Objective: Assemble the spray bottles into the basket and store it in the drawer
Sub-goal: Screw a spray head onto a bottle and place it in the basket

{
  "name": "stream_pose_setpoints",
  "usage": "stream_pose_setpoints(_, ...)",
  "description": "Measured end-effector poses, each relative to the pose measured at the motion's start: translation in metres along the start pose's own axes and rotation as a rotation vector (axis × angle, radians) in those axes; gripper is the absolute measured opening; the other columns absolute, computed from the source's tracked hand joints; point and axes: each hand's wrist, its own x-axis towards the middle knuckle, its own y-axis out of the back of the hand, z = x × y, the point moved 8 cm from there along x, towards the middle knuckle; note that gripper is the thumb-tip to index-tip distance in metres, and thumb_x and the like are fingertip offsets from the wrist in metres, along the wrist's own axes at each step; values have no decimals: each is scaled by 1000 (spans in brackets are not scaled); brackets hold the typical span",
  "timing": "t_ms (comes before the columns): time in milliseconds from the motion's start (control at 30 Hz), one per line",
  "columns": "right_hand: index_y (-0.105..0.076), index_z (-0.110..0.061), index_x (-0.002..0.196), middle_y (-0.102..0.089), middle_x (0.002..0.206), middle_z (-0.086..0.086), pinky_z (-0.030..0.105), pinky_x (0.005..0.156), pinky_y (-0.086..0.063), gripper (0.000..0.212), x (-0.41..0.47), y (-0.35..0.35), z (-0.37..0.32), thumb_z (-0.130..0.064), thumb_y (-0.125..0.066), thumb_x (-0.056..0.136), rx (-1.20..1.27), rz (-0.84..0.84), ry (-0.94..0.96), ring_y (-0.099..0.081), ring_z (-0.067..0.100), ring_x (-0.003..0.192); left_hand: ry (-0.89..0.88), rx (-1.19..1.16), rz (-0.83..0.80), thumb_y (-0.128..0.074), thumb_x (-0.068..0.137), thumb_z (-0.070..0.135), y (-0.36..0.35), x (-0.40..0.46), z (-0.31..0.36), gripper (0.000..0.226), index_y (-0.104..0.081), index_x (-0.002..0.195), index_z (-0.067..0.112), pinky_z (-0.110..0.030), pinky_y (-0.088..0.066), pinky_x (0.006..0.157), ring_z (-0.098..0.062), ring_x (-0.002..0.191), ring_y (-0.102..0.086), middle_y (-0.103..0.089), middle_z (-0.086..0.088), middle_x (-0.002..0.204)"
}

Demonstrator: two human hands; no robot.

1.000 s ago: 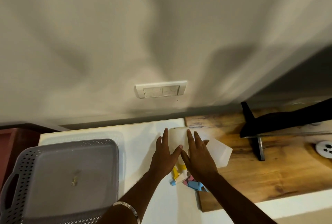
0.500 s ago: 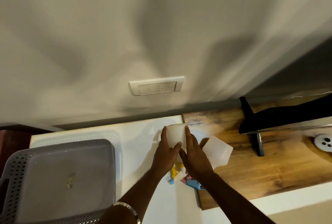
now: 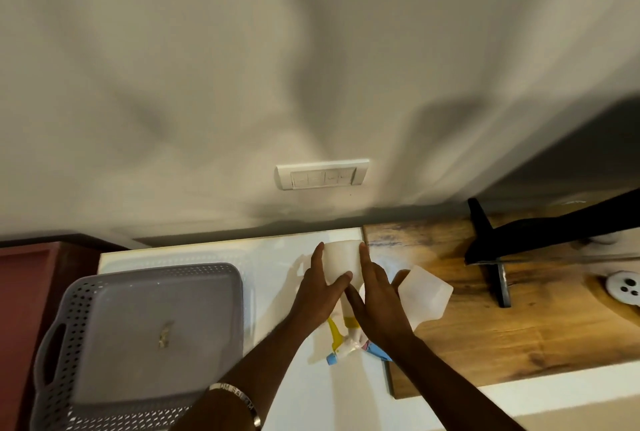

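Note:
A translucent white bottle [image 3: 341, 259] is held between both hands above the white counter [image 3: 277, 257]. My left hand [image 3: 320, 292] wraps its left side and my right hand [image 3: 377, 302] presses its right side. A second white bottle [image 3: 426, 297] lies on its side just right of my right hand, on the wooden board [image 3: 519, 337]. Under my hands lie spray heads: a yellow one [image 3: 336, 330] with a blue nozzle [image 3: 331, 359], and a blue one [image 3: 379, 352] partly hidden. The grey perforated basket [image 3: 138, 326] sits at the left.
A switch plate [image 3: 322, 174] is on the wall behind. A black stand [image 3: 491, 247] rests on the wooden board, with a white round drain piece [image 3: 623, 287] at the far right. A dark red surface [image 3: 27, 292] borders the counter's left side.
Both hands have closed on the white bottle and raised it off the counter a little; the second bottle stays where it lay.

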Motion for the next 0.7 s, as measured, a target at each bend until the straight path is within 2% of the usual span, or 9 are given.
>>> stream_pose_setpoints(167,8,-40,151,-51,147,-5,46,116,-28,79,-21,22,-29,-63,-38,91,14,7,48,-52,16,129,43,10,-70,-57,92,46,29,-29,19,75,-14,152,34,-44,-49,103,-28,126,-51,-41,-9,147)
stream_pose_setpoints(267,6,-43,150,-54,144,-4,43,113,-35,78,-35,32,-49,-64,-37,88,61,-37,71,-55,15,125,73,-13,-115,-50,95,47,51,-50,27,67,-17,152,33,-39,-53,98,-27,116,-59,-48,-10,141)
stream_pose_setpoints(333,5,-41,152,-55,142,-4,38,107,-41,80,-44,35,-61,-66,-36,87,78,-70,74,-57,14,122,115,-56,-134,-43,98,48,67,-65,29,59,-23,150,31,-36,-54,95,-24,105,-65,-56,-9,133)
stream_pose_setpoints(400,3,-39,153,-56,142,-5,25,96,-45,82,-53,37,-75,-68,-36,87,99,-103,83,-59,9,115,164,-143,-128,-40,100,46,88,-82,27,51,-32,146,26,-35,-52,93,-22,98,-66,-59,-9,126)
stream_pose_setpoints(467,3,-40,153,-55,141,-5,12,82,-42,82,-62,37,-93,-68,-37,87,141,-132,102,-55,3,106,188,-207,-116,-38,102,42,111,-97,24,43,-42,137,18,-31,-52,87,-19,92,-64,-61,-9,115)
stream_pose_setpoints(533,1,-39,154,-55,141,-3,13,80,-44,82,-68,35,-109,-66,-40,88,202,-162,104,-54,3,103,209,-270,-116,-37,103,38,131,-110,21,39,-50,130,13,-25,-50,79,-16,87,-63,-62,-8,107)
stream_pose_setpoints(600,-3,-36,155,-54,142,-1,15,81,-47,79,-76,29,-127,-59,-44,92,271,-190,91,-56,5,101,208,-293,-129,-36,103,37,151,-125,14,37,-57,125,16,-26,-50,84,-17,96,-64,-65,-8,112)
stream_pose_setpoints(700,-8,-34,156,-57,138,2,5,70,-46,74,-88,18,-154,-54,-46,95,324,-204,44,-59,4,90,195,-356,-114,-40,102,36,179,-144,-3,34,-62,123,19,-37,-48,103,-20,111,-63,-67,-7,118)
